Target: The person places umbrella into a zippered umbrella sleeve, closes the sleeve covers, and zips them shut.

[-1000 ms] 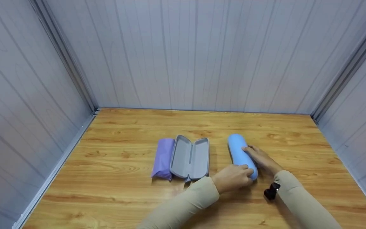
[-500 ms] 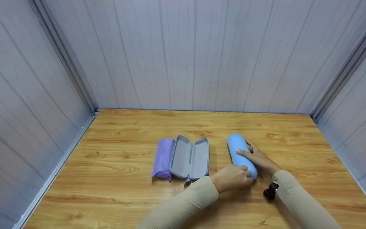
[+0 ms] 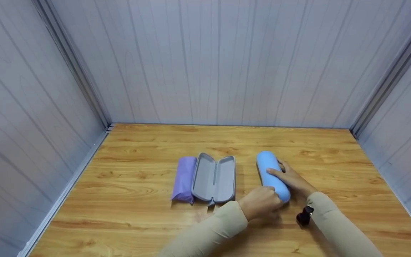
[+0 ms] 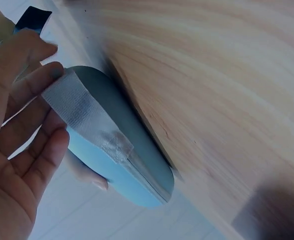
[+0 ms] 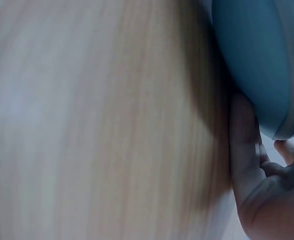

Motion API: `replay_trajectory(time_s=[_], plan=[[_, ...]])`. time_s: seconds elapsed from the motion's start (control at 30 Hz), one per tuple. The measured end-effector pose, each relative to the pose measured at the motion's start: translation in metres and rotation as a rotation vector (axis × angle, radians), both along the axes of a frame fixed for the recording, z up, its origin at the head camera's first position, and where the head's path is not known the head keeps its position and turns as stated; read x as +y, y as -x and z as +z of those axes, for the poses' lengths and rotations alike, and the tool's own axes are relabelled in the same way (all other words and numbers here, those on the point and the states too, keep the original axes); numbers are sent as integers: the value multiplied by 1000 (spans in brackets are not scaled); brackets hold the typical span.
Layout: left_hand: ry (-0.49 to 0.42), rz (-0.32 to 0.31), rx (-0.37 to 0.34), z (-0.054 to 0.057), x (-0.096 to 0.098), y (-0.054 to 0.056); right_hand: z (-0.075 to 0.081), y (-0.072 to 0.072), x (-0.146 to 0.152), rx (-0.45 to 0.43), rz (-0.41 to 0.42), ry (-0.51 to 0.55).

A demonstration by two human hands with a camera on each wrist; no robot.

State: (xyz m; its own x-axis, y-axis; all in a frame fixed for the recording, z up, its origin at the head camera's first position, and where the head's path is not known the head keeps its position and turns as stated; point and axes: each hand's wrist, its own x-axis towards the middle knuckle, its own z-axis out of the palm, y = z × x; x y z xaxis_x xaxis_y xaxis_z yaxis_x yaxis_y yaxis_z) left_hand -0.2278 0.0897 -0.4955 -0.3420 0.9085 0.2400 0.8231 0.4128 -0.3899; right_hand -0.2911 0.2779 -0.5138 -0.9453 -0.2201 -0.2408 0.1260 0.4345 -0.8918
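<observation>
Principally, the risk at this stage is judged to lie with the blue case [image 3: 270, 179], which rests on the wooden table [image 3: 127, 221] to the right of centre, its long axis slanting from far left to near right. Its rounded body could roll or swivel if the right hand [image 3: 295, 180] slackened while the left hand [image 3: 260, 204] pulled at the near end. The pale strip [image 4: 89, 115], which leads to a zip-like seam [image 4: 146, 177], might also slip from the fingertips if drawn askew, since it appears thin and flexible.

Right hand: moderately spread, gripping the case from its right side; the thumb lies across the top, and other fingers reach round the right flank, one of them low against the table in the right wrist view. Left hand: bent fingers at the near end, narrowly spaced and in contact with the strip; the thumb shows apart from the index finger, and whether the strip is firmly pinched cannot be told.

Farther left, an unfolded grey case [image 3: 204, 178] lies with both halves spread, and a purple pouch [image 3: 184, 178] adjoins its left edge
</observation>
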Motion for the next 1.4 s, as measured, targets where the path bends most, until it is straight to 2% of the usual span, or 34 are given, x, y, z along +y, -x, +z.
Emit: replay_trajectory(time_s=[0.13,0.33,0.37,0.43,0.63,0.83,1.2,1.4], plan=[[-37,21,-15,0,-3,-1,-5,3,3,7,-3,-48],[-212,53,-324,0,-7,4,-5,3,2,15,-8,-66],[-239,54,-367,1,-8,4,-4,4,1,17,-8,-67],[-265,49,-404,0,-9,5,-3,4,1,16,-7,-68],[-283,49,-441,-1,-10,7,-2,4,0,21,0,-95],[-286,99,-508,-2,-11,9,-4,6,1,9,-13,-75],[-329,151,-539,-2,-17,10,-4,8,-5,-16,-30,-39],[-373,202,-611,-1,-21,13,-1,7,-5,-32,-51,-21]])
